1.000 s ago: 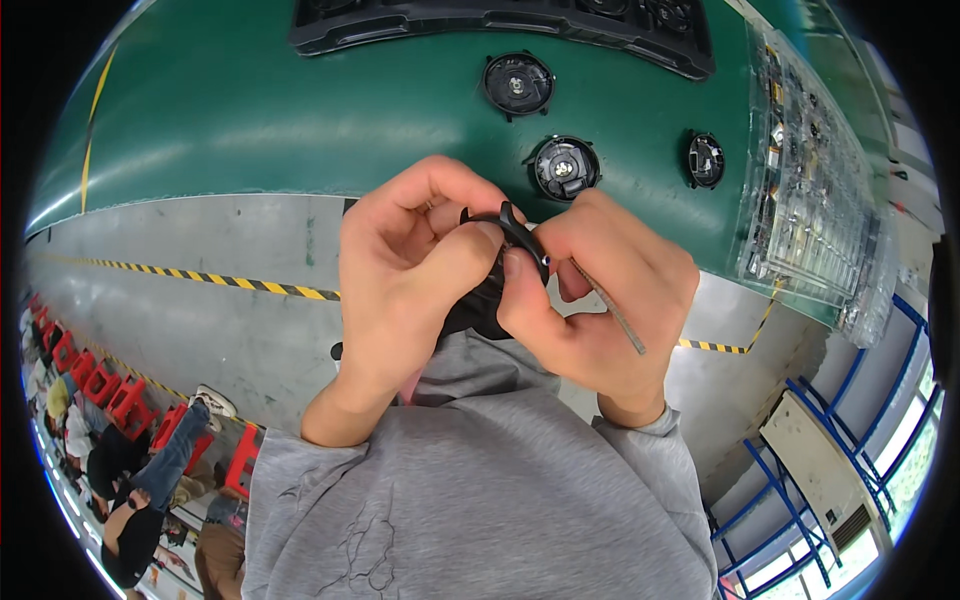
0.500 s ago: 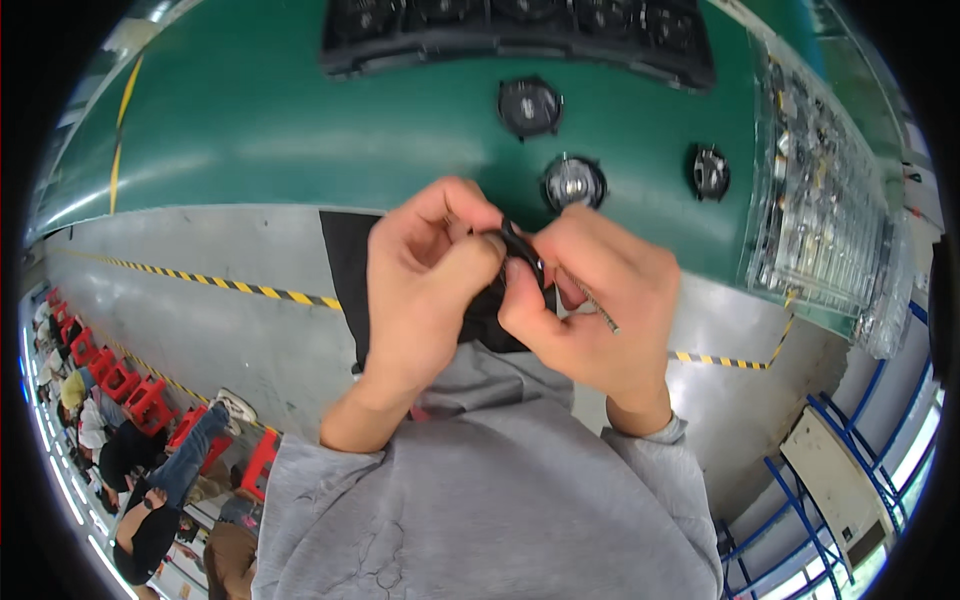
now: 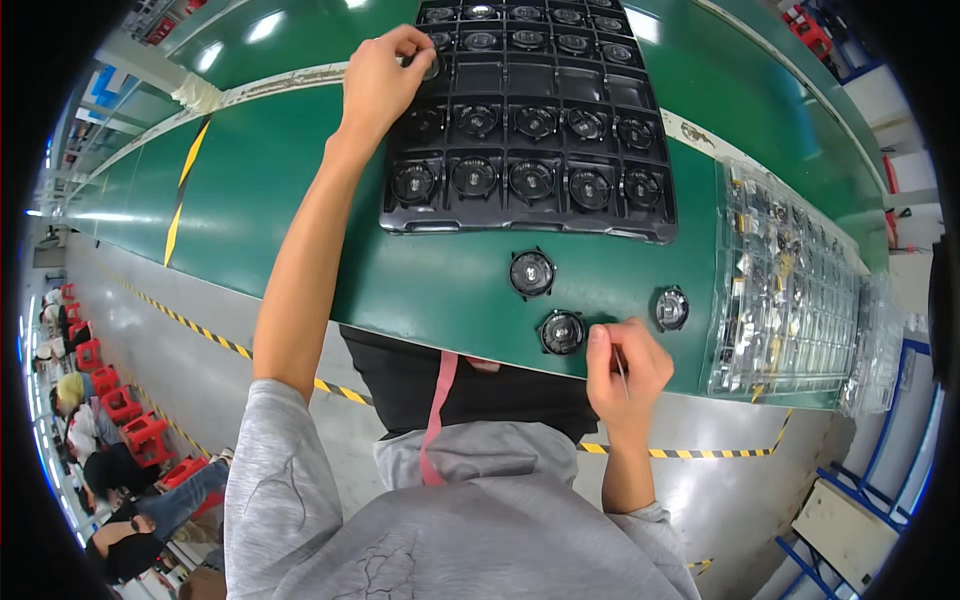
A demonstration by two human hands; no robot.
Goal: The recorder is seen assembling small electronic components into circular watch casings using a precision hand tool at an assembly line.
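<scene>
My left hand point(image 3: 382, 82) reaches over the far left side of the black compartment tray point(image 3: 530, 224). Its thumb and fingers pinch a dark round watch case point(image 3: 432, 68) at a left-column pocket; the fingers partly hide it. Near the table's front edge, my right hand point(image 3: 632, 375) is closed around a slim metal rod-like tool point(image 3: 622, 370), whose kind I cannot make out. Just left of that hand lies a black round watch case point(image 3: 562, 332) with a shiny inside. Another watch case point(image 3: 531, 273) lies between it and the tray, and a third case point(image 3: 672, 308) sits farther right.
Several similar round cases sit in the tray's pockets. Clear plastic trays of small parts point(image 3: 790, 290) are stacked at the right of the green table point(image 3: 280, 200). A pink strap point(image 3: 440, 410) hangs before my body. Red stools and seated people are at far left.
My hands, together over my lap before, are now apart. The left has carried the watch case up to the tray; the right stays low with the tool. The view has shifted, showing more of the tray.
</scene>
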